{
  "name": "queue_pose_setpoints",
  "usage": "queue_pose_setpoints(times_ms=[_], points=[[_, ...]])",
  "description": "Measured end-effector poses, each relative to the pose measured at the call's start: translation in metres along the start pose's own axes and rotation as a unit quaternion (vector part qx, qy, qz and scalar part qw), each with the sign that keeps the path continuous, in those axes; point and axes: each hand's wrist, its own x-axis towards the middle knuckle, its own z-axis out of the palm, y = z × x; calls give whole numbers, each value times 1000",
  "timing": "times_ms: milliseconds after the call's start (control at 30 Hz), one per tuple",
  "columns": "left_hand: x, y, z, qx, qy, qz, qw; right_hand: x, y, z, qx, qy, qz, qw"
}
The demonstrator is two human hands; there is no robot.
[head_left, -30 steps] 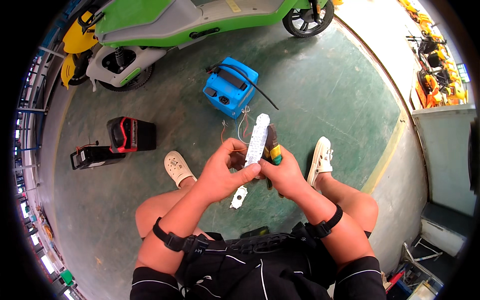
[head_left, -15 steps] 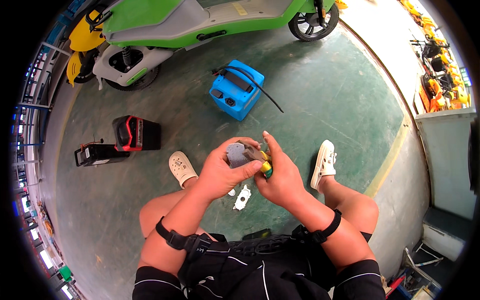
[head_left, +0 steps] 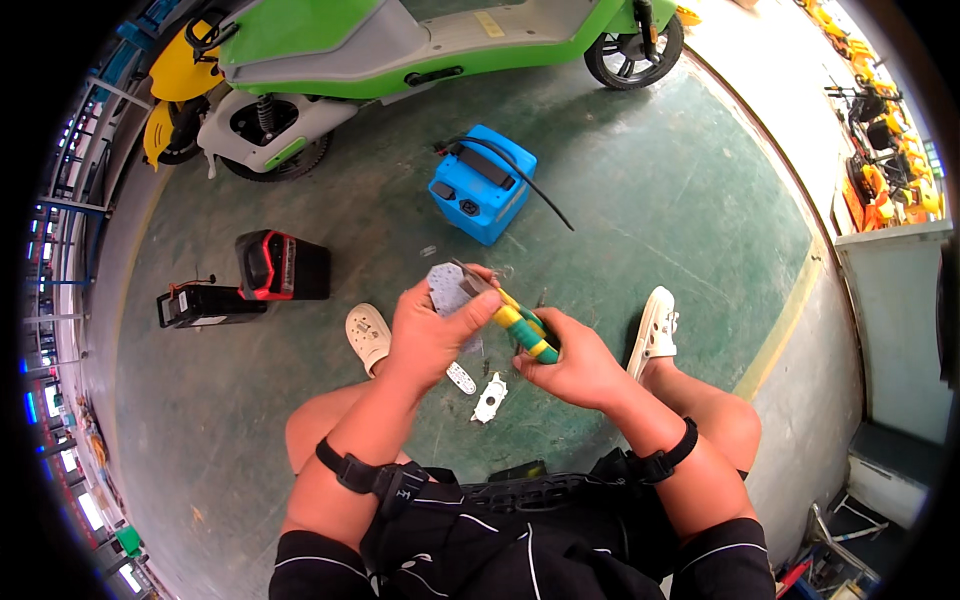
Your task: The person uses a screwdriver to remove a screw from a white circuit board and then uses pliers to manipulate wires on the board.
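My left hand [head_left: 424, 338] is closed on a thin grey plate [head_left: 446, 288] dotted with small holes. Its thumb lies along the head of the pliers, partly covering it. My right hand [head_left: 582, 366] grips the pliers [head_left: 526, 334] by their green and yellow handles, and their metal jaws are at the plate's right edge. Whether the jaws bite the plate I cannot tell. Below my hands on the floor lie a white bracket-like part [head_left: 490, 398] with a round hole and a white oval piece [head_left: 461, 378] with small holes.
A blue battery box [head_left: 483, 190] with a black cable stands ahead on the green floor. To the left are a black and red battery case [head_left: 285, 266] and a black battery pack [head_left: 208, 306]. Along the far side stands a green and grey scooter [head_left: 400, 60]. My feet flank the work.
The plier handles have spread and swung into view, and my right hand has shifted slightly right and down. My left hand has moved left with the plate, uncovering more of the white oval piece.
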Motion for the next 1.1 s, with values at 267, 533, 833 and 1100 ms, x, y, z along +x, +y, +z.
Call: queue_pose_setpoints(times_ms=[267,533,833,1100], points=[[4,1,8,45,10,-66,997,-2,15,16,47,19,22,998],[16,-6,-2,189,91,148,966,6,21,7,199,15,98,975],[-10,-16,16,305,46,136,941,6,23,5,392,24,76,917],[-9,-14,23,311,-37,98,945,7,28,18,356,24,65,932]])
